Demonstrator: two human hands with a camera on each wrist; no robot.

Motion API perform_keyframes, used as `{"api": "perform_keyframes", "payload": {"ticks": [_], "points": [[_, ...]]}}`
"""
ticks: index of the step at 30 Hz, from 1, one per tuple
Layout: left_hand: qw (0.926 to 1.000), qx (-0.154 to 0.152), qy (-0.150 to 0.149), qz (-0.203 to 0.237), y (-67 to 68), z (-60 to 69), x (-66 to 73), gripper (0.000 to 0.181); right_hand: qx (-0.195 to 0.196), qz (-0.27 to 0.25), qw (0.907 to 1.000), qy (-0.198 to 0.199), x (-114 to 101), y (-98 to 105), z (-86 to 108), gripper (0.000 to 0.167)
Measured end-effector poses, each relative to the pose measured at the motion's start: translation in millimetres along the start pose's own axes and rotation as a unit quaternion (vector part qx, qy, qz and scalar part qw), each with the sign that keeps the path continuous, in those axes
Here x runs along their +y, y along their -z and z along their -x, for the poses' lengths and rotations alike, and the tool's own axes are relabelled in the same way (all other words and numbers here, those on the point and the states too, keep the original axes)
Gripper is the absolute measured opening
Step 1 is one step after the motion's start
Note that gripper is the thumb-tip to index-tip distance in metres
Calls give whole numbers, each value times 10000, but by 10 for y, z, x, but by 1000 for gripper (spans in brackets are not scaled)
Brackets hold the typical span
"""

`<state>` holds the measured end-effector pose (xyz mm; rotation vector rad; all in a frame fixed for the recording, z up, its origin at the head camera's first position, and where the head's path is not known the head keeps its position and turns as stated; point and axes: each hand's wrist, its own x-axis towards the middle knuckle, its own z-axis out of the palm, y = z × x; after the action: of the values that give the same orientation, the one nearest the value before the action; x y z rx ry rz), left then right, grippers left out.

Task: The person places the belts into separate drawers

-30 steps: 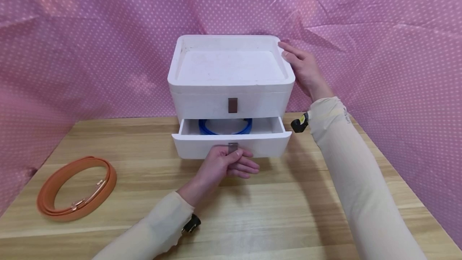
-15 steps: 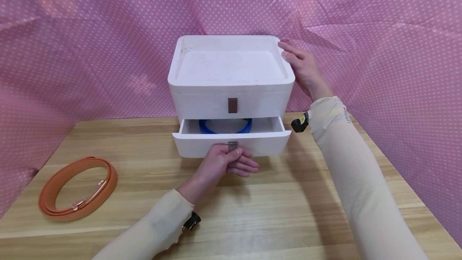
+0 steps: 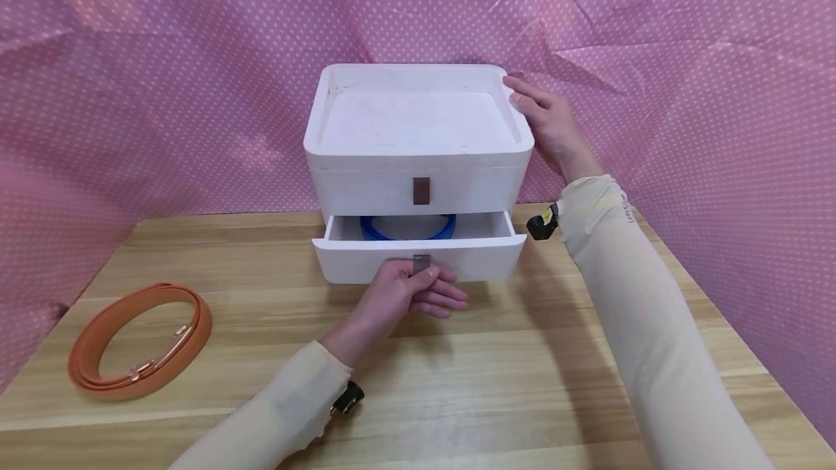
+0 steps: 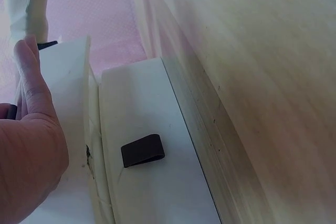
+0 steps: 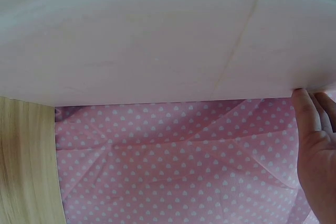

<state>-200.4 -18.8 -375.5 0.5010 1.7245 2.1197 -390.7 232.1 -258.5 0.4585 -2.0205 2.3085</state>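
A white two-drawer unit (image 3: 418, 154) stands at the back of the table. Its lower drawer (image 3: 353, 265) is partly pulled out, and a blue coiled item (image 3: 374, 231) lies inside, half hidden by the upper drawer. My left hand (image 3: 398, 294) pinches the brown tab (image 3: 421, 262) on that drawer between thumb and fingers, the other fingers extended below it; the left wrist view shows the hand (image 4: 31, 145) beside the drawer front. My right hand (image 3: 554, 125) rests with straight fingers against the unit's upper right side, also in the right wrist view (image 5: 317, 150).
An orange coiled belt (image 3: 140, 343) with a metal buckle lies on the wooden table (image 3: 490, 383) at the left. The upper drawer's brown tab (image 3: 421, 191) faces front. Pink dotted cloth (image 3: 228, 78) hangs behind the unit and along both sides.
The lower drawer has slid very slightly inward, and my left hand has moved with it. My right hand stays in place against the unit.
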Motion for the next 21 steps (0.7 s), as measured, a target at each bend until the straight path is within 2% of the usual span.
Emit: {"api": "perform_keyframes", "payload": {"ticks": [14,21], "points": [[9996,207,174,-57,3,-47,19,34,13,47,10000,-6,4,8,12,44],[9996,241,100,-71,25,-79,29,34,-18,30,10000,41,2,-3,15,44]]}}
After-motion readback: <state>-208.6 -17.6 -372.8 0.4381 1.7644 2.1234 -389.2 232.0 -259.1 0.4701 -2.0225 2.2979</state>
